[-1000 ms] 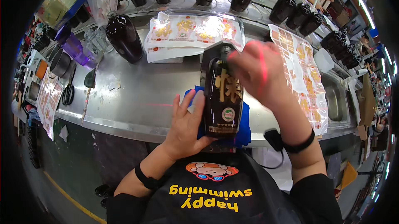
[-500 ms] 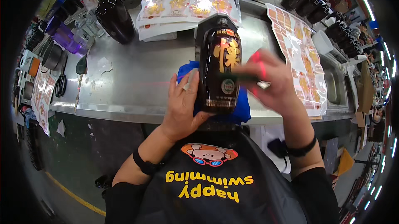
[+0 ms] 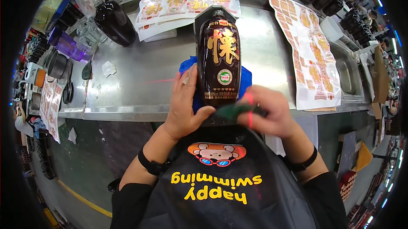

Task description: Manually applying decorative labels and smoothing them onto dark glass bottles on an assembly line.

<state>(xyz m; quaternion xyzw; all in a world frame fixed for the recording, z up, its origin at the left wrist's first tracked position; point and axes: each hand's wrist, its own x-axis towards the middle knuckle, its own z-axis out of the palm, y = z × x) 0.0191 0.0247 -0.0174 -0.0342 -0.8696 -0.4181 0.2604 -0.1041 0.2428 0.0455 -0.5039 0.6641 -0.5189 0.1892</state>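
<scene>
At frame centre, the left hand (image 3: 185, 103) steadies a labelled dark bottle (image 3: 220, 67), fingers spread; the right hand (image 3: 267, 112) pinches a green cloth (image 3: 231, 110) at its base; unlabelled bottles (image 3: 114, 22) wait upper left.

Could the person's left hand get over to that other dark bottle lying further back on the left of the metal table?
Probably yes. The left hand now steadies the labelled bottle, and the steel table between it and the other dark bottle holds only a small paper scrap. It would need a long reach forward.
</scene>
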